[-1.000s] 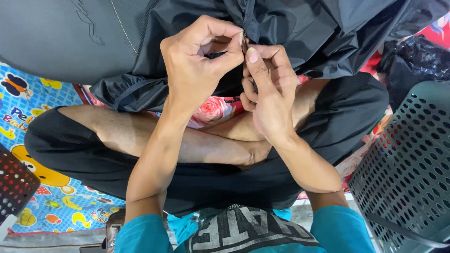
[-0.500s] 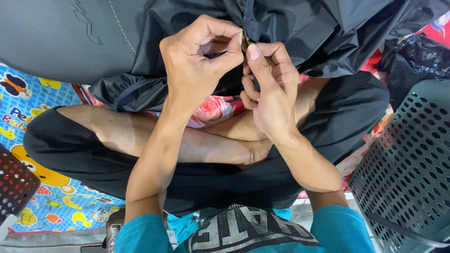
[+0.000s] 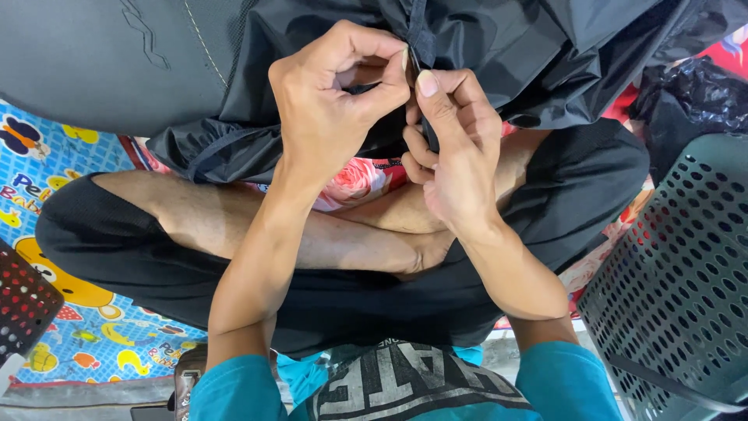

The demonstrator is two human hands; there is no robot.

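I see the left hand point(image 3: 331, 109) pinching a fold of the black jacket point(image 3: 483, 47), which lies across the lap at the far centre. The right hand point(image 3: 452, 148) grips the narrow dark strip point(image 3: 417, 39) beside it, thumb pressed on top; the two hands are touching. Risk: thin fabric may catch in the seam if I pull unevenly. Risk: the slick cloth may slip from the pinch. The grey perforated basket point(image 3: 678, 288) stands at the near right.

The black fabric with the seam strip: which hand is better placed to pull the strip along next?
Probably the right hand: its thumb and fingers pinch the narrow strip directly. The left hand pinches the black fabric beside it, so it seems better suited to holding it steady.
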